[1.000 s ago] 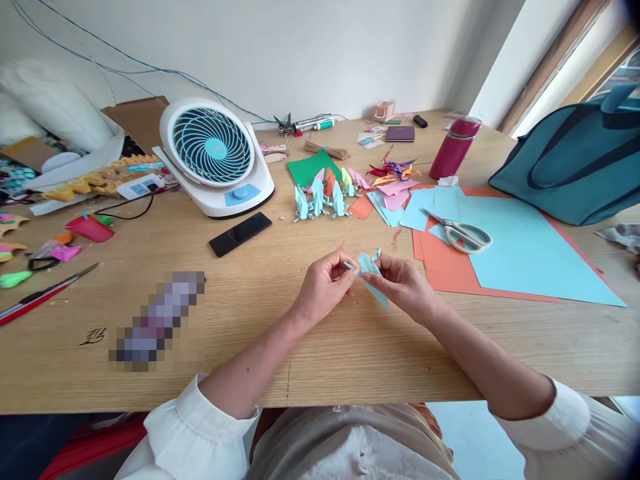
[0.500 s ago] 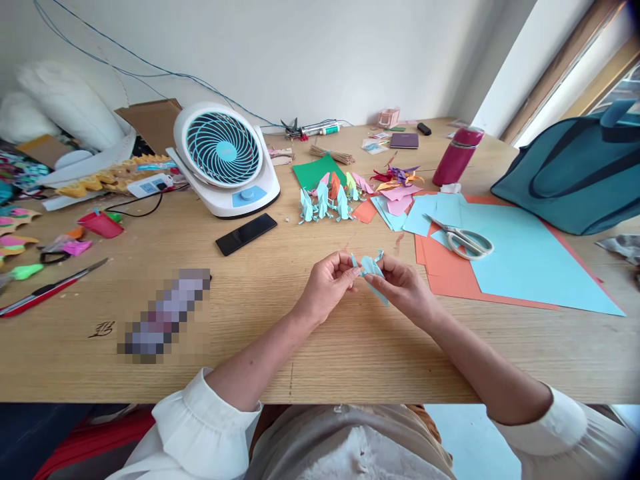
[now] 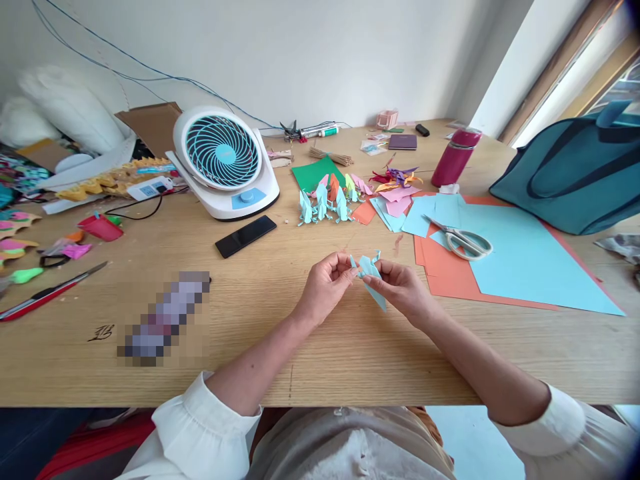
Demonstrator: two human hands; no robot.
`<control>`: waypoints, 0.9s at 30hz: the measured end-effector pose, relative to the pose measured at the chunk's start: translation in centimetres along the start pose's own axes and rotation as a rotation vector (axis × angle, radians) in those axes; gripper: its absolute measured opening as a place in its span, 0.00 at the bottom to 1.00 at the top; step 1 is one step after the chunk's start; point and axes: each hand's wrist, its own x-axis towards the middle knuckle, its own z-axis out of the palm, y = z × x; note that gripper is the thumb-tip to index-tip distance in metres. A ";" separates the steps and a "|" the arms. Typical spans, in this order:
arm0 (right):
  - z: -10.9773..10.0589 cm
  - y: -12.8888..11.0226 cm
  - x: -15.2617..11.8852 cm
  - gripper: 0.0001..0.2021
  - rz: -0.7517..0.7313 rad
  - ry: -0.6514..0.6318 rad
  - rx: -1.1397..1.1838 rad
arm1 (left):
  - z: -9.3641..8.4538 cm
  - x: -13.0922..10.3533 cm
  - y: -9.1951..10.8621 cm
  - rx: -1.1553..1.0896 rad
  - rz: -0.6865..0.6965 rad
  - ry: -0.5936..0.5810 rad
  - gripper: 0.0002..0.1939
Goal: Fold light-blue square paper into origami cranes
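Note:
A small folded light blue paper figure is held above the table between my two hands. My left hand pinches its left end with thumb and fingertips. On the other side, my right hand grips its right part between thumb and fingers, and a pointed flap hangs down below. Behind them stand several folded paper figures in light blue, pink, orange and green, beside a green sheet. White-handled scissors lie on a large light blue sheet to the right, with orange sheets underneath.
A white fan and a black phone are at the left of centre. Farther left lie a red-handled knife and a red cup. A dark pink bottle and a teal bag stand at the right.
Both hands keep their hold on the blue paper figure. My right fingers have shifted slightly left and closer around it, and the figure's hanging flap has moved slightly down.

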 end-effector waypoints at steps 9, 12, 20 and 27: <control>0.1 0.0 0.0 0.24 0.002 -0.007 0.033 | 0.0 0.1 0.1 -0.088 -0.094 0.024 0.08; 0.1 0.1 0.0 0.24 0.008 -0.001 0.031 | -0.1 0.2 -0.1 -0.043 -0.054 0.029 0.08; 0.5 0.2 0.2 0.24 0.055 0.042 0.014 | 0.1 -0.2 0.2 0.157 0.074 0.054 0.04; 0.6 0.2 -0.1 0.23 -0.053 0.135 -0.191 | 0.3 -0.4 0.1 0.155 0.049 0.044 0.07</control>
